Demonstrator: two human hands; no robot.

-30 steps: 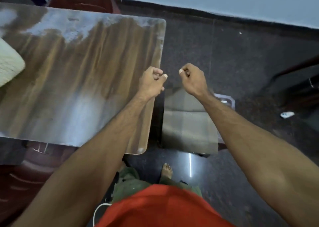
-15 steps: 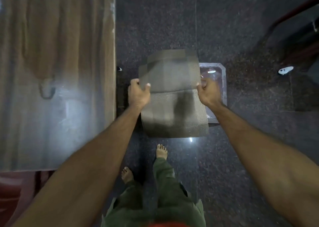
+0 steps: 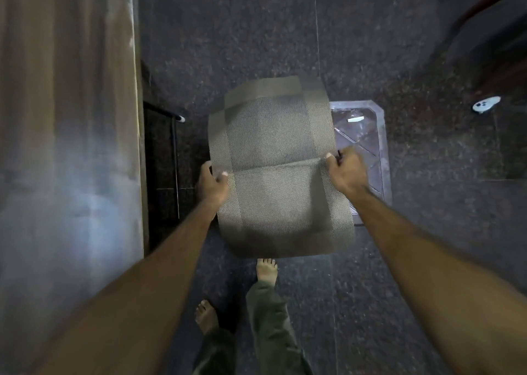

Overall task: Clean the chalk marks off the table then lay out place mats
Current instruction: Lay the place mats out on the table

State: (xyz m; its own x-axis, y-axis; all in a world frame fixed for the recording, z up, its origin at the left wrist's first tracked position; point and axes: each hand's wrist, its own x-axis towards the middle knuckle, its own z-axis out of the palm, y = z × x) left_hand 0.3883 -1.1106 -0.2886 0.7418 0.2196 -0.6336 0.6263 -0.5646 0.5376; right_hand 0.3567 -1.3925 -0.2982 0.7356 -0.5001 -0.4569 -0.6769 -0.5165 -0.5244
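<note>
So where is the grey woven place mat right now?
In the head view the grey woven place mat is held in the air between the left hand and right hand, right of the wooden table, above the dark floor.

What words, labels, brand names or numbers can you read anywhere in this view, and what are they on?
None can be read.
Place mat, held by the left hand and right hand: woven pattern only, no text.
Table: hazy smears, no writing.
Clear tray on the floor: a small pale tag, too small to tell whether it bears any text.
Small white object on the floor: dark spots, too small to read.
</note>
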